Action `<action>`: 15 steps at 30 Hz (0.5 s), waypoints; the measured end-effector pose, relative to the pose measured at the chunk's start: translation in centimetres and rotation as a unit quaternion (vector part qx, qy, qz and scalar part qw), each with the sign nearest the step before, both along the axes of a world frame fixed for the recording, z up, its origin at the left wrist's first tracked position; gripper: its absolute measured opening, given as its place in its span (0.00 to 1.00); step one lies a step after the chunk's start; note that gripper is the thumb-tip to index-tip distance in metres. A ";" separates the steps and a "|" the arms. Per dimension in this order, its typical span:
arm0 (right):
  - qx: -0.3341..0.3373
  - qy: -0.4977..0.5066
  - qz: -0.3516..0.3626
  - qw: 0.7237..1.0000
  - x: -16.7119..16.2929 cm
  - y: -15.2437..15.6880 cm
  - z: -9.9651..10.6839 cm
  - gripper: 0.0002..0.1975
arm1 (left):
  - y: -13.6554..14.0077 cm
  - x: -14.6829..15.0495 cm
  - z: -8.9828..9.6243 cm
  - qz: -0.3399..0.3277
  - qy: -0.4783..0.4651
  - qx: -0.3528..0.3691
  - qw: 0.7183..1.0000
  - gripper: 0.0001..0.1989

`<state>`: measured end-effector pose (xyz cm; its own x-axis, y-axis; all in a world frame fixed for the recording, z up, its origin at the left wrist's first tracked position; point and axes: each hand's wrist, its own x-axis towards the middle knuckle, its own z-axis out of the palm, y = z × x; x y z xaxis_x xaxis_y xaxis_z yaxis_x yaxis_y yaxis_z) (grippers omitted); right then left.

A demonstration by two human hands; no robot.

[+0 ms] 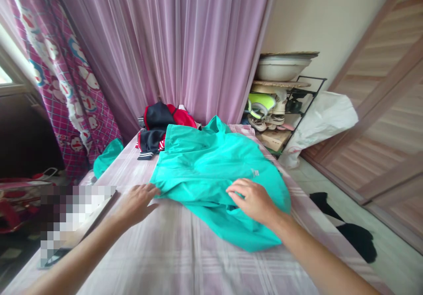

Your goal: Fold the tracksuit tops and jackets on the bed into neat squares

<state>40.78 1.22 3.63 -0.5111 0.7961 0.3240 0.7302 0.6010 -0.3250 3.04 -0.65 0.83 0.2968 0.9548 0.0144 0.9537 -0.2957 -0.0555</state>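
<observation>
A bright teal jacket (211, 167) lies spread and partly rumpled across the bed-like surface, with a small white mark on its right part. My left hand (140, 202) is at the jacket's lower left edge, fingers stretched out and palm down, the fingertips at the cloth. Over the lower right part of the jacket is my right hand (253, 200), its fingers loosely bent with the thumb apart; no cloth shows clearly gripped in it. Behind the jacket, partly covered by it, sits a pile of navy and red clothing (158, 121) with striped cuffs.
A checked sheet (158, 259) covers the surface. At its left edge lie a pixelated flat object (82, 215) and more teal cloth (107, 156). Purple curtains (185, 44) hang behind. To the right are a shoe rack (306, 114), a white bag (327, 114) and black cloth (357, 240) on the floor.
</observation>
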 end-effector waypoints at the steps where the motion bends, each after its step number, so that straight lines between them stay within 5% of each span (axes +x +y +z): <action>1: -0.002 -0.027 0.022 0.999 -0.5 -1.2 -0.2 0.09 | -0.1 0.4 -0.5 -0.003 -0.024 0.030 0.999 0.14; 5: 0.004 -0.162 0.058 0.985 -3.2 -4.4 -1.5 0.15 | 1.3 2.5 -0.9 0.006 -0.086 0.092 0.992 0.29; 9: 0.030 -0.231 0.053 0.971 -3.9 -4.2 -2.1 0.07 | 3.7 3.1 -0.5 0.022 -0.088 0.001 0.996 0.21; 15: 0.117 -0.029 0.002 0.993 2.5 0.1 2.0 0.09 | 3.8 0.5 1.7 0.069 -0.040 -0.005 0.997 0.19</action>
